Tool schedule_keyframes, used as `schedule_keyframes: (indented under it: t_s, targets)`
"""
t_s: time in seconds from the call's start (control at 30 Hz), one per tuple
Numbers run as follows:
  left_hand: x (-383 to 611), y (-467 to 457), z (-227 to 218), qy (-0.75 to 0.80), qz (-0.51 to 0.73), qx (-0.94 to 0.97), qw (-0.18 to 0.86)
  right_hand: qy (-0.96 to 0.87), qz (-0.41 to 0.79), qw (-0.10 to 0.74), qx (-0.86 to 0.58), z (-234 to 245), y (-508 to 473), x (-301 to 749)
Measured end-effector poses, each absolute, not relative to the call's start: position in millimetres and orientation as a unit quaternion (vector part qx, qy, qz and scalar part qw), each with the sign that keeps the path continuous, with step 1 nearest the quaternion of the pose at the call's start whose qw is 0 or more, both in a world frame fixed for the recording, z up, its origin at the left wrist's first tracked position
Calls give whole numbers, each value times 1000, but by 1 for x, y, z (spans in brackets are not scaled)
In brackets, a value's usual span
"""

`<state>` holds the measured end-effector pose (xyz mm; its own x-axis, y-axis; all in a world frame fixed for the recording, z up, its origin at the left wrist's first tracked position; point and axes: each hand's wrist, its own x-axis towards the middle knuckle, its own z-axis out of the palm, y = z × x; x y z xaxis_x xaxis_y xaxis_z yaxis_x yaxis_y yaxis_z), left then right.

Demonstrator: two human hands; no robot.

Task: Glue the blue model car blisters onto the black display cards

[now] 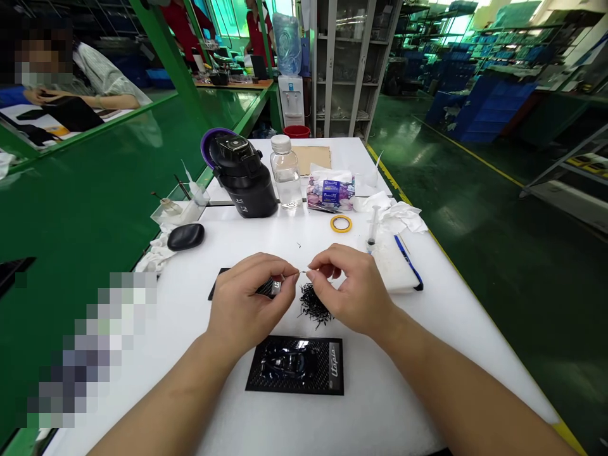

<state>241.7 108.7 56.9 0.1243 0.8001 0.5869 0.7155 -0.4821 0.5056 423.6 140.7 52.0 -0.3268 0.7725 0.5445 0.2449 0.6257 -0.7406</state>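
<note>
Pin [301, 272] level, crosswise between fingers [285, 276]

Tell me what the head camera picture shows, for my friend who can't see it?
Two bare hands meet over a white table: the left hand and right hand pinch a tiny thin black pin between their fingertips, above a small pile of black pins. A black card lies nearer; a clear bottle and tape roll stand behind.

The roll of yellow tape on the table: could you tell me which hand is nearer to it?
Right. The right hand lies just below the yellow tape roll, almost directly beneath it; the left hand sits farther off, below and to the left.
</note>
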Motion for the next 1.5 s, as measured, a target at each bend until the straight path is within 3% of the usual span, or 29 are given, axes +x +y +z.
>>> schedule_keyframes:
  t_s: [0.3,0.6,0.83,1.1,1.33,1.4,1.5]
  targets:
    - [242,110,57,475,412,775,66,-766,311,450,-338,49,139,419]
    - [239,111,61,539,358,720,252,-769,321,446,-326,48,139,417]
    - [237,114,56,520,378,686,341,-810,232,454,-288,45,139,417]
    - [240,114,56,544,348,695,316,-829,159,459,-276,43,143,419]
    - [247,111,54,517,334,712,337,-848,18,450,-278,44,142,417]
    - [248,108,54,520,347,704,338,-835,40,469,-286,46,138,415]
    - [247,106,53,521,358,681,369,-773,245,478,-339,50,133,414]
